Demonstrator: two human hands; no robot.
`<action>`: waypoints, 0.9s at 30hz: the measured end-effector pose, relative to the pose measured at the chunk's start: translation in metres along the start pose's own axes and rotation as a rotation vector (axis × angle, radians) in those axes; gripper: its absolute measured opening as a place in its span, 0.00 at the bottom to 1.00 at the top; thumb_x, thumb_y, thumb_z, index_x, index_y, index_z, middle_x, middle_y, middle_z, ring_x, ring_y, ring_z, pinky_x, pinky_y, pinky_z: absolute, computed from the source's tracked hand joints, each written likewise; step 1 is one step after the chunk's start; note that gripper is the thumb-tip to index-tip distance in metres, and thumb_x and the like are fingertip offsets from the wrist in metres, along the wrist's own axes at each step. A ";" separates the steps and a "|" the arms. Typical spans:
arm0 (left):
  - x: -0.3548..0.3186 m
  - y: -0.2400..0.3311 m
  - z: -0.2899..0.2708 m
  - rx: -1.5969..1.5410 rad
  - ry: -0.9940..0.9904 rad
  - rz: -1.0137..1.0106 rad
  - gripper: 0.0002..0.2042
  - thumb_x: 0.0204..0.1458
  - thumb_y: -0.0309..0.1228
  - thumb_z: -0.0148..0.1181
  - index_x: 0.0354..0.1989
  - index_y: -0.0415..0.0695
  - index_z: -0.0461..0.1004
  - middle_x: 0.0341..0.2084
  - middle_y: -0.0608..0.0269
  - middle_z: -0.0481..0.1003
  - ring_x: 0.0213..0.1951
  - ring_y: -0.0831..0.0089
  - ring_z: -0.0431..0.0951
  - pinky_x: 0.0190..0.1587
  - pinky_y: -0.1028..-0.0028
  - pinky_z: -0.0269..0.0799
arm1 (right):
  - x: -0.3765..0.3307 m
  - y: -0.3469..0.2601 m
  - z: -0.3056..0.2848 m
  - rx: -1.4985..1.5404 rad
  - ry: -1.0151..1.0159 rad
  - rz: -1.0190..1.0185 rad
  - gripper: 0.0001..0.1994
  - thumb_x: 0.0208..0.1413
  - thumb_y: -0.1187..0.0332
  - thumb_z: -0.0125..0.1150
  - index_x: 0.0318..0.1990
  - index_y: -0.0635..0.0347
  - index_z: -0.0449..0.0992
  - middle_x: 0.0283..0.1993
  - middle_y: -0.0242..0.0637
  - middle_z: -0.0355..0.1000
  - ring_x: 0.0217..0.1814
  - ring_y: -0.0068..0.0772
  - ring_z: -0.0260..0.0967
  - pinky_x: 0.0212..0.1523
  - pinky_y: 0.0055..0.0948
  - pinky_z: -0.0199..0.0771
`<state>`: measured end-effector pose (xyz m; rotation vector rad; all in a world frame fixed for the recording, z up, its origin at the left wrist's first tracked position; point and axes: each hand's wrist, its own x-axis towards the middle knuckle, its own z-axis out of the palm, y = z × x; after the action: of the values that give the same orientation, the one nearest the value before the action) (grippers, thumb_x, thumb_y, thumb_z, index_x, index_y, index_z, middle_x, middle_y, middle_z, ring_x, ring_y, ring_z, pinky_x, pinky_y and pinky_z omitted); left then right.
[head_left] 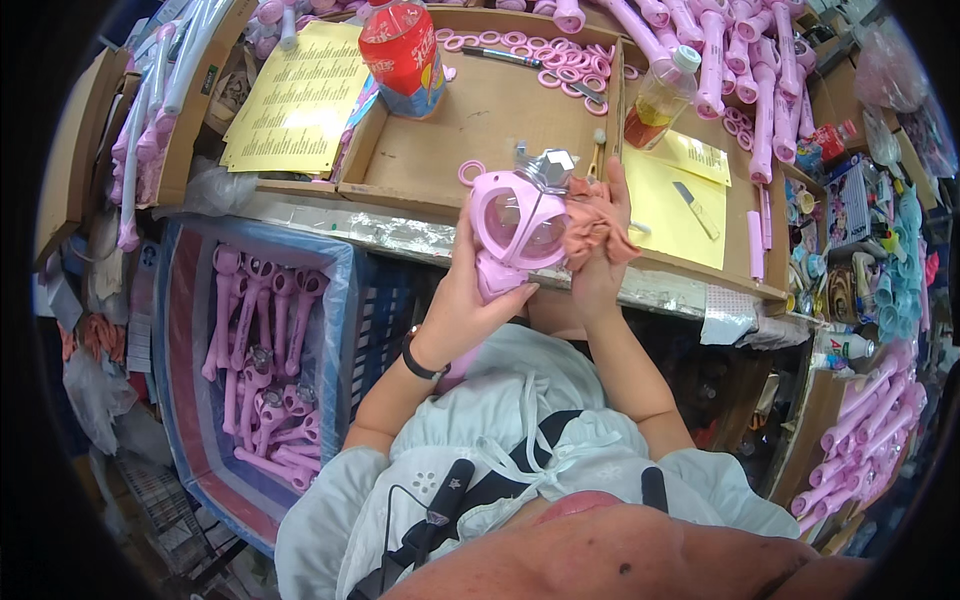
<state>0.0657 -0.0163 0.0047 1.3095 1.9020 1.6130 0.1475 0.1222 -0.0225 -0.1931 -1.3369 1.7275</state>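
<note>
My left hand (470,290) grips a pink plastic toy (518,222) by its handle; the toy has a round clear window and a silver faceted cap on top. My right hand (600,245) presses a crumpled orange-pink cloth (592,228) against the toy's right side. Both hands are raised in front of the bench edge (400,232), above my lap.
A shallow cardboard tray (470,120) holds pink rings, a pen and a red-labelled bottle (403,55). Yellow sheets (300,95) lie left; a bottle of amber liquid (660,95) and a knife (697,208) lie right. Pink toy parts fill a lined crate (265,340) at left and piles behind and at right.
</note>
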 end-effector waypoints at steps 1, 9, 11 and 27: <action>-0.003 0.002 0.000 0.054 0.024 -0.065 0.49 0.45 0.29 0.65 0.67 0.36 0.31 0.56 0.40 0.61 0.54 0.52 0.69 0.53 0.65 0.67 | 0.004 -0.001 0.000 -0.183 -0.036 -0.065 0.24 0.61 0.55 0.49 0.56 0.64 0.67 0.64 0.45 0.53 0.59 0.35 0.58 0.62 0.39 0.53; -0.012 -0.002 0.005 0.276 0.101 -0.140 0.51 0.42 0.30 0.67 0.67 0.37 0.32 0.56 0.34 0.60 0.51 0.46 0.71 0.47 0.63 0.71 | 0.000 -0.002 0.013 -0.604 -0.098 -0.294 0.14 0.56 0.66 0.53 0.48 0.60 0.73 0.64 0.48 0.54 0.64 0.49 0.55 0.66 0.47 0.43; -0.012 -0.005 0.003 0.263 0.105 -0.127 0.51 0.42 0.28 0.67 0.68 0.38 0.32 0.55 0.36 0.61 0.51 0.48 0.72 0.47 0.64 0.71 | -0.003 -0.005 0.013 -0.758 -0.106 -0.321 0.13 0.52 0.65 0.57 0.45 0.53 0.76 0.63 0.46 0.57 0.64 0.53 0.53 0.67 0.48 0.41; 0.021 -0.010 -0.033 -0.458 0.500 -0.234 0.30 0.46 0.16 0.59 0.58 0.39 0.53 0.44 0.60 0.66 0.40 0.77 0.71 0.40 0.79 0.70 | -0.011 -0.032 0.016 -0.713 -0.534 0.166 0.33 0.49 0.58 0.65 0.59 0.65 0.61 0.55 0.51 0.65 0.57 0.50 0.64 0.57 0.39 0.63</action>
<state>0.0261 -0.0191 0.0125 0.5120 1.6877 2.2117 0.1617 0.1032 0.0058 -0.2548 -2.3657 1.4070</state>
